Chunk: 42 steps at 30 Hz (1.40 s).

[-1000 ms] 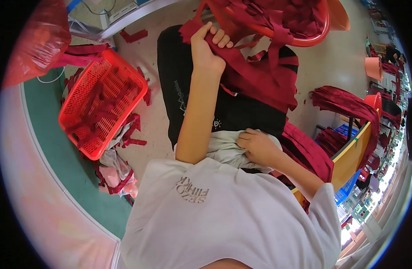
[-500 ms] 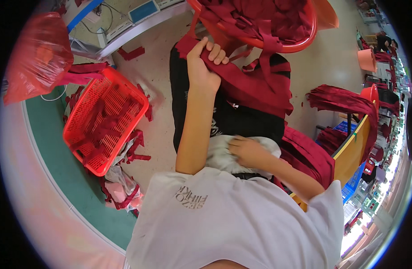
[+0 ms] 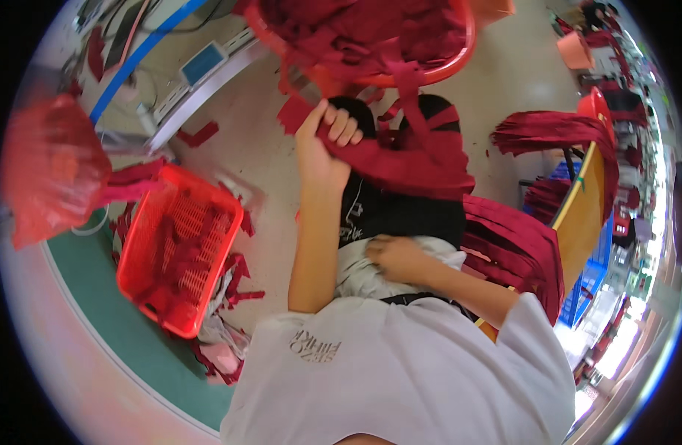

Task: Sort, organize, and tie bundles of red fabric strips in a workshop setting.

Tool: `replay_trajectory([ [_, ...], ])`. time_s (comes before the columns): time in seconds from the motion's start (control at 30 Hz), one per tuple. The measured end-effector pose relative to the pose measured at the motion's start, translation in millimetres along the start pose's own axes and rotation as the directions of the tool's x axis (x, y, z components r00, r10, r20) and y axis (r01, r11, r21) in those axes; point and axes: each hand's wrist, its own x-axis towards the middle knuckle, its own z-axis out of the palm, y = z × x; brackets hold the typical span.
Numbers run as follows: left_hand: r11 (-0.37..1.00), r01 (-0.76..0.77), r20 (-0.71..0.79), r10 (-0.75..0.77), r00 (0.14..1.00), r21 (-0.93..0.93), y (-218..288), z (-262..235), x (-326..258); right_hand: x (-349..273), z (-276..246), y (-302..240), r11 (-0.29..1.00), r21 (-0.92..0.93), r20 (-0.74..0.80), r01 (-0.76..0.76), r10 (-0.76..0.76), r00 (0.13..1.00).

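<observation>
My left hand is closed around a bundle of maroon fabric strips, and a short end sticks out beyond its thumb side. The rest of the bundle lies across my black-trousered thighs. One maroon strip runs from it up to the rim of a red tub heaped with similar strips, in front of my knees. At my lap, my right hand rests on a crumpled whitish cloth. Its fingers are smeared by motion, so their grip cannot be made out.
On the left stands a red slatted basket holding maroon scraps, below a red plastic bag. Scraps litter the floor around it. To my right, long maroon strips lie beside a yellow board, with a blue crate below.
The view has shifted, so the tub and my left hand sit differently in it. My left hand keeps hold of the strips; my right hand stays at the whitish cloth.
</observation>
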Motion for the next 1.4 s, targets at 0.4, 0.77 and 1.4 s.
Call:
replay_trajectory([
  [0.4, 0.890, 0.397, 0.132, -0.431, 0.893, 0.225, -46, 40, 15, -44, 29, -26, 0.975, 0.079, -0.182, -0.209, 0.220, 0.959],
  [0.77, 0.702, 0.649, 0.186, -0.708, 0.682, 0.293, -98, 50, 32, -71, 55, -46, 0.872, 0.163, -0.173, -0.462, 0.487, 0.856],
  [1.4, 0.650, 0.653, 0.063, -0.726, 0.685, 0.388, -146, 64, 29, 6, 63, -6, 0.910, 0.405, -0.644, -0.091, 0.354, 0.678],
])
